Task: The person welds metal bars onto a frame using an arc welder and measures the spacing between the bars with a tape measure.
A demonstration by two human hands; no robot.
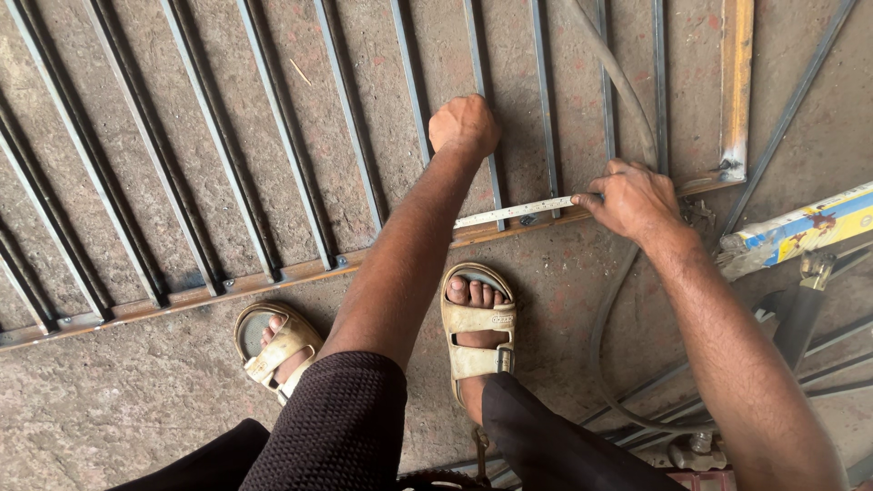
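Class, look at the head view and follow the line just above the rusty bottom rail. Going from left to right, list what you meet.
Bare grille bars → left hand on a bar → tape measure → right hand → hose → blue and yellow package.

A rough, stained concrete floor (118, 400) carried everything. A welded steel grille (273, 182) of parallel flat bars lay flat on it, its bottom rail running toward the floor's left edge. A grey hose (627, 100) curved over the floor near the right edge, beside a rusted angle bar (735, 82) and loose steel rods (818, 364).
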